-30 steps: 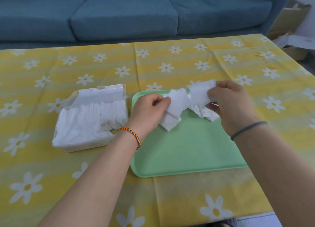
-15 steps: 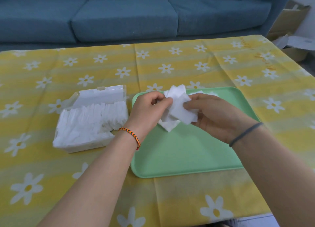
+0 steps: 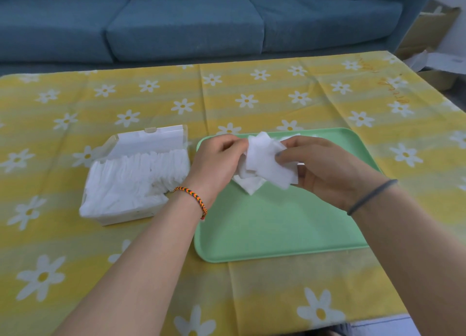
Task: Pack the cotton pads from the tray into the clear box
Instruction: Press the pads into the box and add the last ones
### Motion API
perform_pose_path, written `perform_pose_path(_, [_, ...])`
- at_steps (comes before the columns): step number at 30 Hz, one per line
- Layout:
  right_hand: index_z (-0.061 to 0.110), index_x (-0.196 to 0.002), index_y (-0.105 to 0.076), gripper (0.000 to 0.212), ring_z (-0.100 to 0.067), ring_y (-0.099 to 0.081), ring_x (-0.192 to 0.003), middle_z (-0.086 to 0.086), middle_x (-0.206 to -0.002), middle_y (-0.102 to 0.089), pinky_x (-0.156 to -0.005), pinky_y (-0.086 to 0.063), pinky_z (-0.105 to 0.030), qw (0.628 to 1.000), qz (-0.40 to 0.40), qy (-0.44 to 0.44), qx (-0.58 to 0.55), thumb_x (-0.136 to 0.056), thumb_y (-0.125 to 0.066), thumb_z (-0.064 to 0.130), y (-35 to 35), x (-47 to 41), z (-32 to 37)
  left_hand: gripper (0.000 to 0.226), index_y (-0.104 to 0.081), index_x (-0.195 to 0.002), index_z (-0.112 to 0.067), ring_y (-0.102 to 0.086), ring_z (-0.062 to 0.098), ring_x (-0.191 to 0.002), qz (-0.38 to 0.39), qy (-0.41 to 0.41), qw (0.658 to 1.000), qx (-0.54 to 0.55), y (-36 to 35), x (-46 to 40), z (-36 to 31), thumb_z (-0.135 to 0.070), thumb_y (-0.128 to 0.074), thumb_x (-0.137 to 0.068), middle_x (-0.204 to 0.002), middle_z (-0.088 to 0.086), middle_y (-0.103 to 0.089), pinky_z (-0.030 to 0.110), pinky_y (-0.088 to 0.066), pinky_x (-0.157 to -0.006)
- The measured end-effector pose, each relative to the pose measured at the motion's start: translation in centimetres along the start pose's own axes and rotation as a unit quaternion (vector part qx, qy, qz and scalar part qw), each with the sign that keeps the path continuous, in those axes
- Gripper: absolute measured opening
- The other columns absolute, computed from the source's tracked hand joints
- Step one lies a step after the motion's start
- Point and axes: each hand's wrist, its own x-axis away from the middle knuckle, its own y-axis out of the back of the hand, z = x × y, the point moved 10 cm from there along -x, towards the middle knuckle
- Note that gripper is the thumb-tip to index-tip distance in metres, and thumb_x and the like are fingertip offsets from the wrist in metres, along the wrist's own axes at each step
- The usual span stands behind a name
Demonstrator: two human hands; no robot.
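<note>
A loose stack of white square cotton pads (image 3: 264,163) is held between both hands above the far left part of the green tray (image 3: 277,229). My left hand (image 3: 216,161) pinches the stack's left side. My right hand (image 3: 325,169) grips its right side with the thumb on top. A few more pads (image 3: 292,136) lie on the tray's far edge, mostly hidden behind my right hand. The clear box (image 3: 136,174) stands left of the tray with its lid up, filled with rows of upright pads.
The table wears a yellow cloth with white daisies (image 3: 252,101). A blue sofa (image 3: 186,20) runs along the far side. Cardboard boxes (image 3: 433,33) sit on the floor at the far right.
My right hand brought its handful of pads leftward onto those in my left hand, so two separate bunches became one stack held by both hands.
</note>
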Motion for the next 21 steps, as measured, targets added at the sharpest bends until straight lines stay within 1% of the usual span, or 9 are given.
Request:
perform_pose_path(2, [0.004,-0.1,-0.065,0.016,-0.022,-0.067,-0.079,-0.012,-0.095,-0.069,-0.059,-0.055,-0.025,1.0,0.001,-0.008,0.01,-0.089,-0.057,-0.005,0.0,0.1,-0.2,0.026,-0.072,-0.078,-0.014,-0.051,0.017,-0.074,0.0,0.001,1.0,0.004,-0.1,0.1,-0.1,-0.038,-0.063,-0.075,-0.071,-0.001,-0.06,0.036,-0.041,-0.073])
perform_pose_path(4, [0.007,-0.096,-0.065,0.016,-0.021,-0.065,-0.077,-0.012,-0.095,-0.068,-0.056,-0.054,-0.024,1.0,-0.007,-0.01,0.017,-0.089,-0.057,-0.005,0.3,0.1,-0.3,0.021,-0.074,-0.077,-0.018,-0.052,0.016,-0.071,-0.009,-0.003,1.0,0.001,0.1,0.2,-0.3,-0.036,-0.063,-0.075,-0.069,-0.004,-0.062,0.034,-0.041,-0.071])
perform_pose_path(6, [0.007,-0.096,-0.065,0.017,-0.02,-0.064,-0.074,-0.013,-0.095,-0.068,-0.055,-0.052,-0.023,1.0,-0.015,-0.01,0.023,-0.089,-0.058,-0.006,0.7,0.1,-0.2,0.025,-0.073,-0.078,-0.015,-0.05,0.015,-0.069,-0.023,-0.012,1.0,-0.004,0.5,0.2,-0.4,-0.037,-0.061,-0.076,-0.068,-0.006,-0.059,0.033,-0.04,-0.069])
perform_pose_path(8, [0.003,-0.102,-0.066,0.019,-0.02,-0.064,-0.073,-0.013,-0.095,-0.068,-0.056,-0.054,-0.025,0.999,-0.027,-0.006,0.026,-0.088,-0.058,-0.006,1.2,0.2,0.1,0.029,-0.072,-0.08,-0.01,-0.047,0.015,-0.068,-0.036,-0.016,0.999,-0.009,0.8,0.2,-0.4,-0.036,-0.059,-0.077,-0.067,-0.007,-0.055,0.032,-0.038,-0.069])
perform_pose_path(11, [-0.001,-0.106,-0.065,0.021,-0.022,-0.066,-0.076,-0.015,-0.094,-0.069,-0.064,-0.061,-0.028,0.997,-0.068,0.008,-0.035,-0.088,-0.057,-0.008,2.4,0.4,0.5,0.028,-0.073,-0.079,-0.011,-0.048,0.014,-0.067,-0.049,-0.006,0.999,-0.002,1.2,0.0,-0.1,-0.036,-0.06,-0.075,-0.065,-0.01,-0.056,0.032,-0.04,-0.07])
perform_pose_path(13, [-0.002,-0.109,-0.064,0.022,-0.024,-0.067,-0.082,-0.016,-0.097,-0.069,-0.071,-0.06,-0.031,0.993,-0.079,0.011,-0.092,-0.089,-0.056,-0.008,2.3,0.5,0.4,0.028,-0.073,-0.08,-0.011,-0.05,0.015,-0.07,-0.053,-0.001,0.999,0.01,1.1,0.1,-0.1,-0.035,-0.061,-0.074,-0.068,-0.006,-0.059,0.033,-0.041,-0.071])
perform_pose_path(15, [-0.003,-0.11,-0.063,0.023,-0.026,-0.068,-0.085,-0.017,-0.099,-0.069,-0.073,-0.06,-0.032,0.993,-0.06,0.005,-0.106,-0.089,-0.056,-0.008,1.2,0.5,0.0,0.027,-0.073,-0.08,-0.011,-0.05,0.016,-0.07,-0.053,-0.002,0.999,0.01,0.9,0.2,-0.2,-0.034,-0.06,-0.073,-0.07,-0.004,-0.059,0.034,-0.04,-0.07])
perform_pose_path(19, [-0.001,-0.099,-0.064,0.017,-0.025,-0.069,-0.082,-0.016,-0.093,-0.071,-0.068,-0.061,-0.029,0.994,-0.023,0.004,-0.105,-0.088,-0.054,-0.009,-0.6,0.6,0.0,0.023,-0.073,-0.078,-0.016,-0.052,0.015,-0.07,-0.048,-0.002,0.999,0.007,0.6,0.4,-0.4,-0.033,-0.059,-0.073,-0.073,-0.004,-0.062,0.033,-0.042,-0.07])
perform_pose_path(21, [0.001,-0.093,-0.064,0.015,-0.022,-0.069,-0.079,-0.014,-0.09,-0.07,-0.07,-0.061,-0.027,0.992,-0.018,0.015,-0.121,-0.089,-0.052,-0.008,-0.7,0.8,0.7,0.025,-0.074,-0.078,-0.015,-0.05,0.014,-0.068,-0.053,-0.001,0.999,-0.002,0.7,0.5,-0.5,-0.033,-0.058,-0.072,-0.07,-0.005,-0.061,0.032,-0.041,-0.069])
